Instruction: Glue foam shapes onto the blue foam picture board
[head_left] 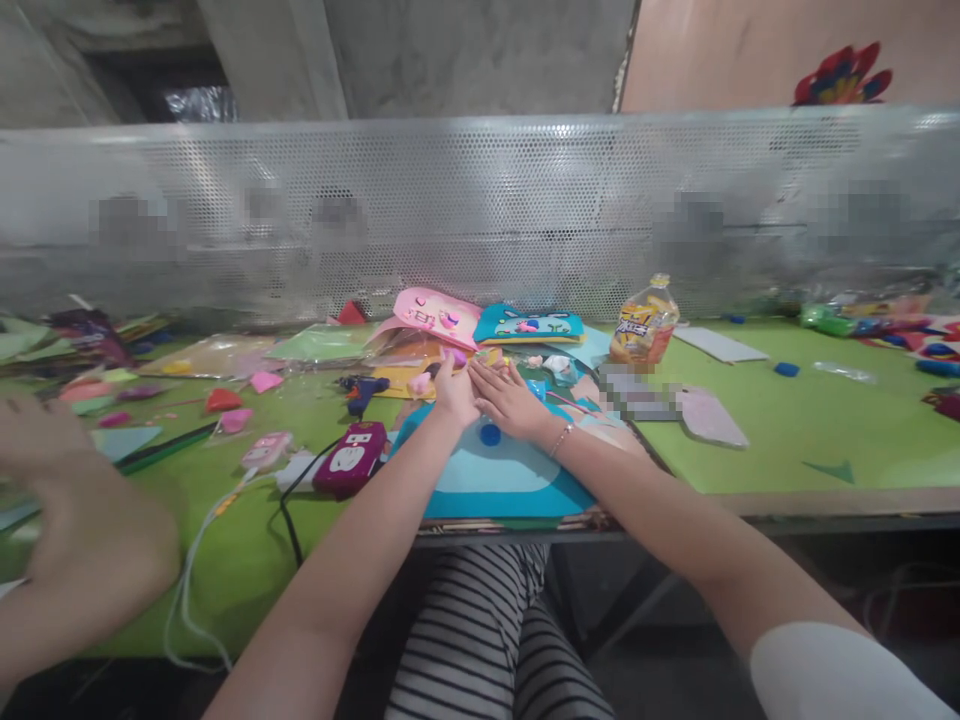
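Observation:
Both my arms reach forward over a blue felt sheet [495,478] on the green table [787,430]. My left hand [454,388] is closed, with a small pink piece [454,356] pinched at its fingertips. My right hand [508,398] lies beside it, touching it, with its fingers stretched out flat over the felt; a thin bracelet [561,438] sits on its wrist. A blue dot [490,434] on the felt shows just below both hands. Small felt bits lie just beyond the fingertips.
A perforated metal screen [480,210] closes the table's far side. A pink felt pouch [436,314], a blue felt pouch [529,325], a drink bottle [643,326], a glue gun [363,390], a maroon case [351,458] with cables and felt scraps lie about. Another person's hand [82,530] is at the left.

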